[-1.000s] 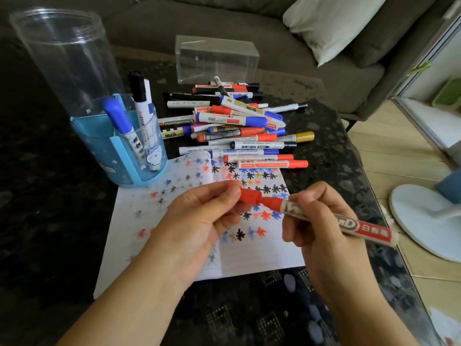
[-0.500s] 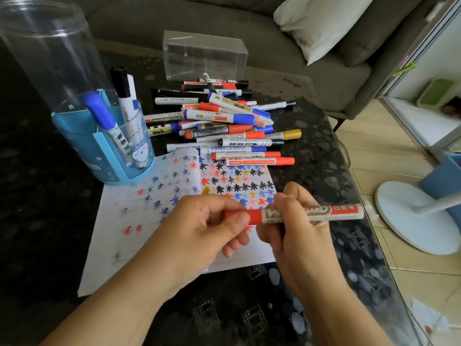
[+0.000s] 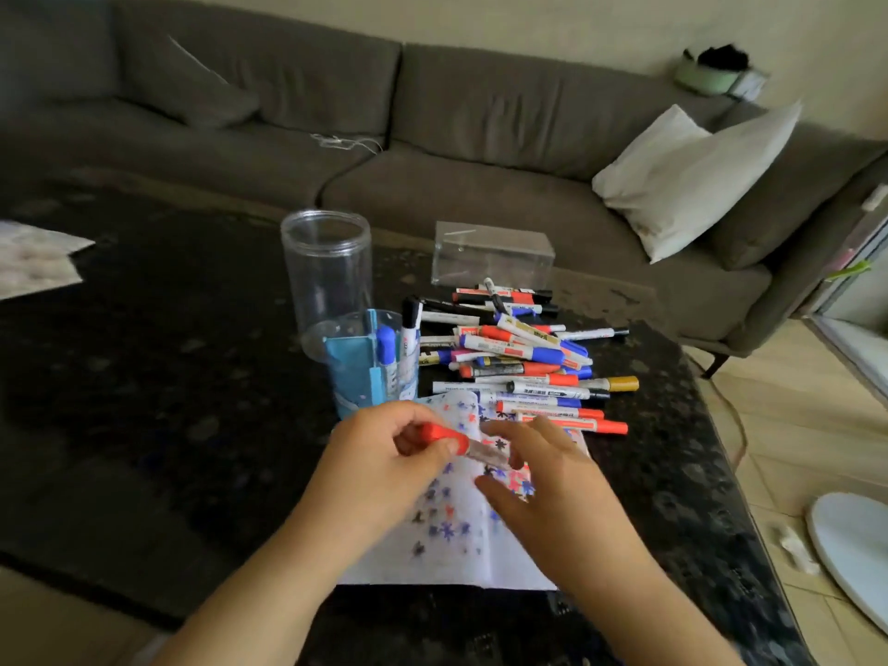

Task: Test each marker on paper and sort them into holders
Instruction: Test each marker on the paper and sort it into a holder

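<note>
Pinching the red marker (image 3: 444, 440) by its capped end, the left hand (image 3: 389, 454) held it above the paper (image 3: 456, 535); long axis ran left-right, barrel toward the right hand (image 3: 538, 478), whose fingers lay loose, gripping nothing I could make out. Blue holder (image 3: 351, 372) stood just beyond the left hand, the nearer one. Marker pile (image 3: 519, 358) lay behind the paper, clear tube (image 3: 326, 266) behind the holder. Nothing stood between.

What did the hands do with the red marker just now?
The cap went back on the red marker. The left hand now grips its capped end alone, and the right hand has let go, fingers loose. The marker pile, blue holder and paper stayed put.
</note>
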